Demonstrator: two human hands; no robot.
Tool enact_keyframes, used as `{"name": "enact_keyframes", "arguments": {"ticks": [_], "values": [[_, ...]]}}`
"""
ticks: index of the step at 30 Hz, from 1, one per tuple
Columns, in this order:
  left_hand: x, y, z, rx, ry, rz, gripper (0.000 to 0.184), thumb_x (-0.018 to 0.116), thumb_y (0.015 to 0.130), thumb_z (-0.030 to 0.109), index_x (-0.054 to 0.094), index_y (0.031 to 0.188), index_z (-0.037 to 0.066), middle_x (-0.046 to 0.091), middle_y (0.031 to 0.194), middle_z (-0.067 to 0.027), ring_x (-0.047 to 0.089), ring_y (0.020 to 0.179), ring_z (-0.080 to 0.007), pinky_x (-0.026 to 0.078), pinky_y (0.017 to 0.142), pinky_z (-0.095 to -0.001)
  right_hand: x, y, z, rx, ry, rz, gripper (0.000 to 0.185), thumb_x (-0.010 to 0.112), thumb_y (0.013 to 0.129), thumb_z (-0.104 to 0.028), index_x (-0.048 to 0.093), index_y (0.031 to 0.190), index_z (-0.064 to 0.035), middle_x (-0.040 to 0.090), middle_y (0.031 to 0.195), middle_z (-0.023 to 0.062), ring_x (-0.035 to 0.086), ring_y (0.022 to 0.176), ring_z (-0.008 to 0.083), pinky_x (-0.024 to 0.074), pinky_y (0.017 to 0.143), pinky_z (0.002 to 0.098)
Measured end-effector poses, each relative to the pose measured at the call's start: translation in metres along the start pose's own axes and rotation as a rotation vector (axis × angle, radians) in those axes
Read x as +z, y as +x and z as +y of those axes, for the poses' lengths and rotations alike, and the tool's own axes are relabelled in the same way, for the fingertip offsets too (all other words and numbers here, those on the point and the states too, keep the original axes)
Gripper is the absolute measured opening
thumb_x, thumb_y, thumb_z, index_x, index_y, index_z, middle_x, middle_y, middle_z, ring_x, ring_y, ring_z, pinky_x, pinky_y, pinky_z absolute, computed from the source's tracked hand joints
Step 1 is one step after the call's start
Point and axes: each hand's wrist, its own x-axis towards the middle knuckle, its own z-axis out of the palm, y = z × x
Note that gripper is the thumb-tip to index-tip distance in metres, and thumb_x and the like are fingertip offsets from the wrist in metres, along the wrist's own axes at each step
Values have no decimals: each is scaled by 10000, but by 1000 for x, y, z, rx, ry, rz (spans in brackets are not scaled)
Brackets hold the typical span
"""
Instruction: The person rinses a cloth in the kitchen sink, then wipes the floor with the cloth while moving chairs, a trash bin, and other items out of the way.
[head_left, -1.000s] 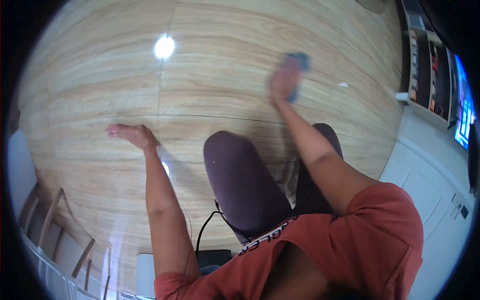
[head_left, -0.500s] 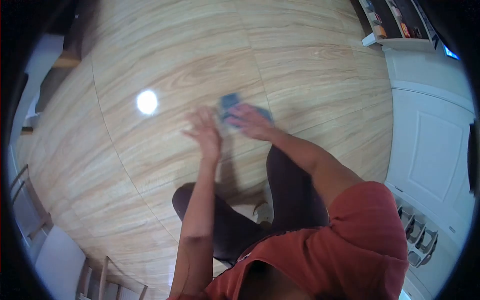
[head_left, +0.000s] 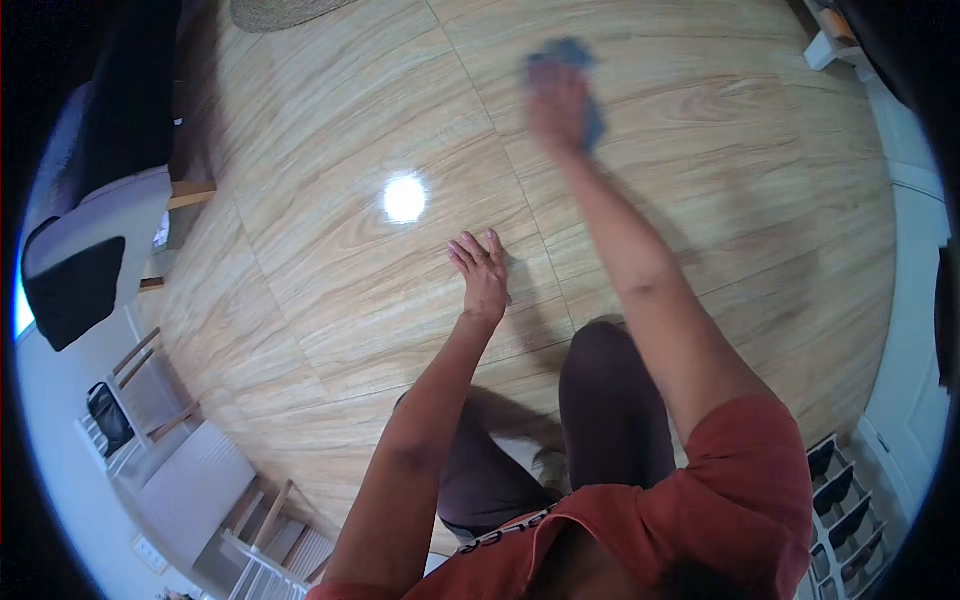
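A blue-grey cloth [head_left: 594, 122] lies on the wood-patterned tile floor [head_left: 340, 290], far forward and right of centre. My right hand [head_left: 558, 105] is pressed over it with the arm stretched out; hand and cloth are smeared by motion, and part of the cloth is hidden under the palm. Near the middle, my left hand [head_left: 482, 272] rests on the floor with its fingers spread and nothing in it. Both my knees are bent on the floor behind the hands.
A sofa-like seat with dark covers [head_left: 125, 120] stands at the upper left. Chairs [head_left: 195, 485] are at the lower left. A round mat [head_left: 280, 12] lies at the top. On the right are a white door [head_left: 905, 330] and a rack [head_left: 845, 510] holding dark items.
My right hand and the cloth have moved forward, away from my body, since half a second ago. My left hand has come down flat on the floor. The view has shifted to the left.
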Motion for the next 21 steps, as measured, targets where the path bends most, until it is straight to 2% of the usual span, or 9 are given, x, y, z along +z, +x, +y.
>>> {"name": "enact_keyframes", "arguments": {"ticks": [5,7,8,10,11,12,14,16,21], "values": [[9,-3,-9,36,90,-184,1003,740,636,205,139,1390,-71,112,1343,-458,144,1218,-654,139,1010,-691,-1,-76,-194,-658,1017,-302,387,476,859,-222,513,1241,-167,403,1391,67,300,1327,279,205,1105,432],[19,1,-18,132,130,-195,1090,789,590,271,132,1390,-69,112,1344,-456,158,1218,-646,142,1013,-689,-44,-82,-168,-1061,745,-467,410,453,874,-231,488,1282,-206,342,1441,54,255,1356,259,167,1124,400],[20,-3,-19,141,222,-137,1153,807,546,321,127,1393,-65,121,1338,-460,168,1217,-639,143,1012,-691,-41,-73,-150,-1042,710,-474,410,453,874,-231,488,1282,-206,342,1441,54,255,1356,259,167,1124,400],[9,-2,-8,76,210,-63,1215,827,512,362,112,1399,-60,129,1328,-470,164,1219,-637,143,1012,-691,-32,-57,-107,-807,633,-452,416,416,906,-277,456,1316,-221,300,1466,45,221,1371,254,138,1134,378],[-2,-4,-4,2,112,-61,1214,829,521,354,101,1402,-58,128,1322,-476,150,1222,-643,141,1013,-688,-14,-48,-71,-565,732,-298,395,366,939,-293,452,1318,-220,328,1449,54,249,1355,260,149,1129,386],[15,-4,-10,33,145,75,1224,834,521,343,85,1404,-56,120,1321,-482,134,1221,-652,144,1015,-683,-30,-19,-30,-146,759,-501,377,323,965,-296,463,1303,-206,376,1412,64,289,1328,271,178,1116,391],[35,-1,-13,84,146,224,1235,839,521,331,70,1406,-54,112,1319,-487,118,1220,-661,147,1017,-678,-9,0,87,-182,353,-144,352,418,884,-207,532,1214,-165,451,1337,99,375,1266,267,248,1073,398],[23,-2,-12,49,127,170,1242,848,522,307,53,1407,-53,97,1319,-492,94,1214,-676,145,1022,-669,-57,3,189,33,50,-105,384,490,814,-140,537,1195,-143,507,1256,107,454,1167,275,360,960,417],[19,0,-12,66,95,50,1270,856,508,317,37,1408,-50,89,1317,-495,133,1194,-687,136,1021,-671,-58,-123,339,585,-206,95,502,479,859,-265,377,1340,-160,368,1372,154,353,1253,353,226,1064,481]]}}
